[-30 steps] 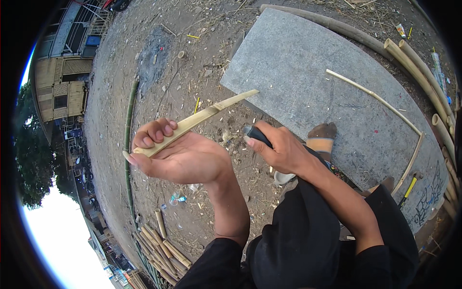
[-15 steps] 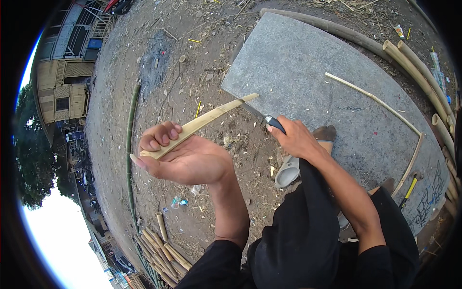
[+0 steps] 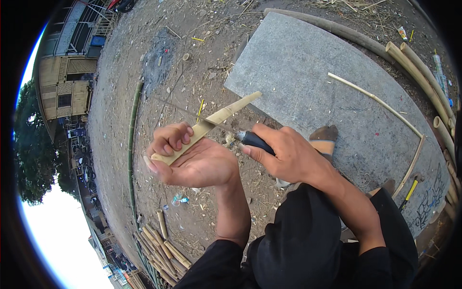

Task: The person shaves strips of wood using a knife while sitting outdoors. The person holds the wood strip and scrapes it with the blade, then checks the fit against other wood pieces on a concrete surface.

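My left hand (image 3: 202,159) is closed around the lower end of a pale, flat bamboo strip (image 3: 233,109). The strip slants up and away to the right, its tapered tip over the edge of a grey slab. In my right hand (image 3: 293,151) is a knife (image 3: 258,142) with a black handle. Its long thin blade points to the far left and crosses the strip just beyond my left fingers, seemingly touching it. The blade's far part is hard to make out against the ground.
My foot (image 3: 325,138) rests on the grey slab (image 3: 288,62). A bent bamboo stick (image 3: 375,98) and a yellow-handled hammer (image 3: 410,192) lie there too. Bamboo poles (image 3: 414,67) line its right side. Cut bamboo pieces (image 3: 163,248) are piled at the lower left, near a long green pole (image 3: 132,139).
My right hand has moved left with the knife. The blade has slid from the strip's tip down toward my left hand, which still grips the strip.
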A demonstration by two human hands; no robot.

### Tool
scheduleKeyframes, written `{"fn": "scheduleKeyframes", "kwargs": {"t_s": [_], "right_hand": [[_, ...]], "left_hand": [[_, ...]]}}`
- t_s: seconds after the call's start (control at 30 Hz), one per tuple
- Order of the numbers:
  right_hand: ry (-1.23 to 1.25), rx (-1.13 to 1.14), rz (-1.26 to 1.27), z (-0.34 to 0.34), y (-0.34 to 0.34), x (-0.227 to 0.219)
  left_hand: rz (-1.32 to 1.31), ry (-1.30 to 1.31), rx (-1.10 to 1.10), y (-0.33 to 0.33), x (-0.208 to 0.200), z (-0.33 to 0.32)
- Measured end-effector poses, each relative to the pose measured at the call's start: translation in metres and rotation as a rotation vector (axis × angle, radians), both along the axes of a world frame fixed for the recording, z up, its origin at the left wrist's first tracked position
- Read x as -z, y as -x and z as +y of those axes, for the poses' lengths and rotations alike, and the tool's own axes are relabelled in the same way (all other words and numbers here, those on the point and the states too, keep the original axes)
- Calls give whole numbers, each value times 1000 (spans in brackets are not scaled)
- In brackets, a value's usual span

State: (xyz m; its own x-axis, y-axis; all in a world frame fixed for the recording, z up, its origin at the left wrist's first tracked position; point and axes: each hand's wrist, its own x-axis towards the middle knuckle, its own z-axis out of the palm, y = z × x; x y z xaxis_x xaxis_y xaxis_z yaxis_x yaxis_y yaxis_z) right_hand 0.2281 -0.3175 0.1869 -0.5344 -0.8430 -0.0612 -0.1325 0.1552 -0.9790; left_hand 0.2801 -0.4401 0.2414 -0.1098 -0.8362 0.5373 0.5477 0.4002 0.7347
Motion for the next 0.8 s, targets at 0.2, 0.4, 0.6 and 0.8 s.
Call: {"fn": "scheduleKeyframes", "kwargs": {"t_s": [0.2,0.4,0.6,0.8], "right_hand": [[-421,110,46,5,8,84],[-60,63,-72,12,6,38],[-27,193,-47,6,-5,68],[-282,330,-722,77,-7,131]], "left_hand": [[-32,35,-43,4,2,3],[-13,65,91,9,2,12],[-38,82,166,8,7,11],[67,79,240,-21,-7,4]]}}
